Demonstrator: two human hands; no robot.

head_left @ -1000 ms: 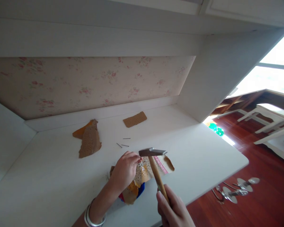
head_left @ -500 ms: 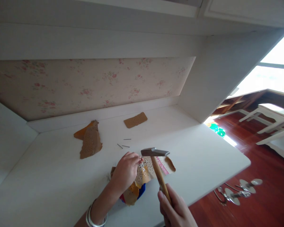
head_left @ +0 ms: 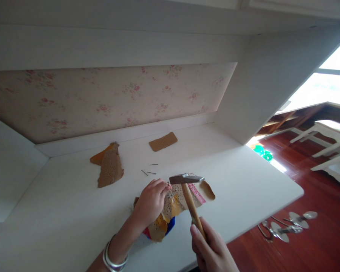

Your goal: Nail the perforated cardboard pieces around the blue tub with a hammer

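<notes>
My right hand [head_left: 211, 245] is wrapped round the wooden handle of a hammer [head_left: 191, 204]. The hammer's steel head is level, just right of my left fingertips. My left hand [head_left: 153, 200] pinches a nail [head_left: 168, 184], of which only the top shows. Under both is a torn piece of cardboard [head_left: 184, 204] full of small holes, with orange and pink patches. Below it show a blue and red thing, whose kind I cannot make out, and more cardboard. A silver bracelet is on my left wrist.
Several loose nails [head_left: 150, 172] lie on the white desk [head_left: 229, 196]. Behind them are a cardboard strip [head_left: 163, 142] and a torn cardboard piece [head_left: 110, 166]. A white side panel [head_left: 260, 83] bounds the right. A lamp-like metal fixture [head_left: 283, 228] is on the red floor.
The view has shifted slightly. My left hand keeps its pinch, and the hammer head stays close beside it. The cardboard's right end now extends a little farther right.
</notes>
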